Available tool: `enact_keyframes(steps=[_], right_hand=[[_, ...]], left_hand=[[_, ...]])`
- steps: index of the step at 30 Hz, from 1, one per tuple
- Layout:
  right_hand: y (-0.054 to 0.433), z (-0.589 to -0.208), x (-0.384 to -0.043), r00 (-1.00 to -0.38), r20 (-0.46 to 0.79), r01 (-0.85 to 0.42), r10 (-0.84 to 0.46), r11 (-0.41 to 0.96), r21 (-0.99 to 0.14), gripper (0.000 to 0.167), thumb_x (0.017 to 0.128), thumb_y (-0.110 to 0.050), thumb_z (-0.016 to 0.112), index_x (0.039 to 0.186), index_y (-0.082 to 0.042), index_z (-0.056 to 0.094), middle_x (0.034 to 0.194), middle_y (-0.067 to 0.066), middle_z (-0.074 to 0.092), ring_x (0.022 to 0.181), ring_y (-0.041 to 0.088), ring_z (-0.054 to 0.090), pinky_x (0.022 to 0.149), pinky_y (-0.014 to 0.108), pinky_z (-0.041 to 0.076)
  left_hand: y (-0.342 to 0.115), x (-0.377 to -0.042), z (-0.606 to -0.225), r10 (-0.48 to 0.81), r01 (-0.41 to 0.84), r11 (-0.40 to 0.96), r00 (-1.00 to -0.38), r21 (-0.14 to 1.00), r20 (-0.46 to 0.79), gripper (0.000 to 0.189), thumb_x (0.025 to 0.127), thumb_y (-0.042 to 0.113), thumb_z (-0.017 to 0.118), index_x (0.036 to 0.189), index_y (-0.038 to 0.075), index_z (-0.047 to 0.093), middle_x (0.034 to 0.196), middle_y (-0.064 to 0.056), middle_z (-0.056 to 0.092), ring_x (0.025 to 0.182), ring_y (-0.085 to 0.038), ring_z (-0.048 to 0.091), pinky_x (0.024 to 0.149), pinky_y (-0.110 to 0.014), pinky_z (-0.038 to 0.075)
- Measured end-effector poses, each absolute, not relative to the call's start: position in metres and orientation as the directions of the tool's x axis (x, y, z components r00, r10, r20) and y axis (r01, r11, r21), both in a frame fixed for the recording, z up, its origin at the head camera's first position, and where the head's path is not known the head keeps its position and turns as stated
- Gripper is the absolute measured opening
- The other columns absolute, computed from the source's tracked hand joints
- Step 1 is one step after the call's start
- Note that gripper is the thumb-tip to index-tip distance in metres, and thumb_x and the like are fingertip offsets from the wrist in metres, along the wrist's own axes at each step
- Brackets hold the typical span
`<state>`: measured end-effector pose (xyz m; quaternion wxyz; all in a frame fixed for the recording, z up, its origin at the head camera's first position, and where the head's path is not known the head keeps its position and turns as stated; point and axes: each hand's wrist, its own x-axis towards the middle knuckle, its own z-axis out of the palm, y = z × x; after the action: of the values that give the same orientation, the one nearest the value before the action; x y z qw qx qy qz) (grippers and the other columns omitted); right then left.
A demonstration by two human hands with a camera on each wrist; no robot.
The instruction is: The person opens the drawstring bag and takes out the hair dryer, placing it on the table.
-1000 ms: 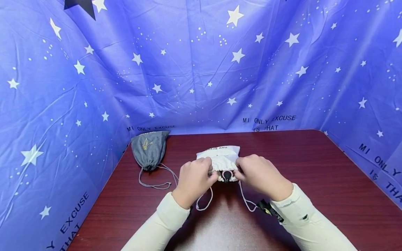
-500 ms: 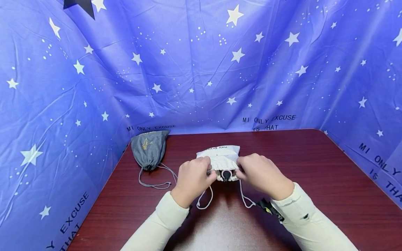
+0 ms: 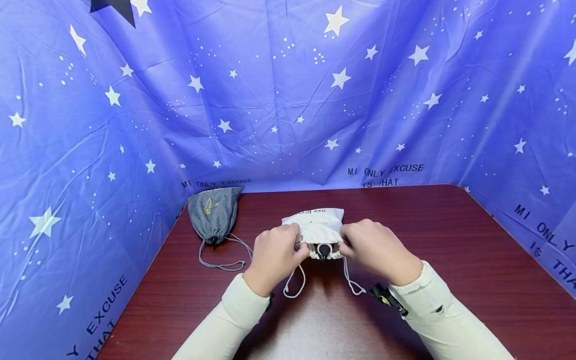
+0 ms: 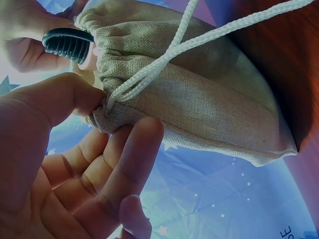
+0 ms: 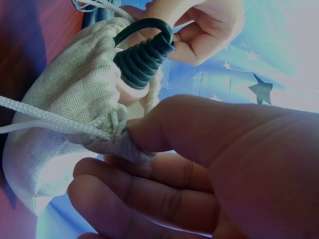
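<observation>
A pale drawstring bag [image 3: 319, 230] with "Hair Dryer" lettering lies at the middle of the table, its gathered mouth toward me. My left hand [image 3: 275, 255] pinches the left edge of that mouth between thumb and fingers. At the opposite edge, my right hand [image 3: 378, 250] pinches the cloth too. Between them the mouth is spread, and a black ribbed cord sleeve [image 5: 142, 62] with a black cord sticks out. A pinkish surface shows around the sleeve; the rest of that object is hidden in the bag. White drawstrings [image 4: 174, 50] hang from both sides.
A dark grey drawstring bag [image 3: 213, 215] with a gold print lies at the table's back left, its grey cord [image 3: 225, 266] trailing toward my left hand. Blue star-patterned cloth [image 3: 279, 100] hangs around the reddish-brown wooden table [image 3: 472, 260].
Both hands have shifted slightly apart, the left one a little leftward, widening the bag's mouth a bit. The grey bag has stayed put.
</observation>
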<state>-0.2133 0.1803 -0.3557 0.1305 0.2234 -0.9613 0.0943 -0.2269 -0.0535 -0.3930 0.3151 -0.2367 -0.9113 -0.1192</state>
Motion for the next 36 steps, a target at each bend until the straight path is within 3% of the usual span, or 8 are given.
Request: enact_keyframes(steps=[36], right_hand=[[0.1855, -0.3521, -0.2133, -0.879, 0.274, -0.435, -0.391, 0.892, -0.121, 0.030, 0.082, -0.017, 0.073, 0.064, -0.024, 0.050, 0.059, -0.007, 0.048, 0.052, 0.016, 0.045, 0.048, 0.036, 0.039]], left_hand=[[-0.0580, -0.2290, -0.3897, 0.335, 0.482, 0.871, -0.721, 0.092, 0.607, 0.031, 0.073, 0.023, 0.074, 0.067, 0.023, 0.044, 0.054, 0.011, 0.037, 0.044, -0.014, 0.036, 0.040, -0.030, 0.026]])
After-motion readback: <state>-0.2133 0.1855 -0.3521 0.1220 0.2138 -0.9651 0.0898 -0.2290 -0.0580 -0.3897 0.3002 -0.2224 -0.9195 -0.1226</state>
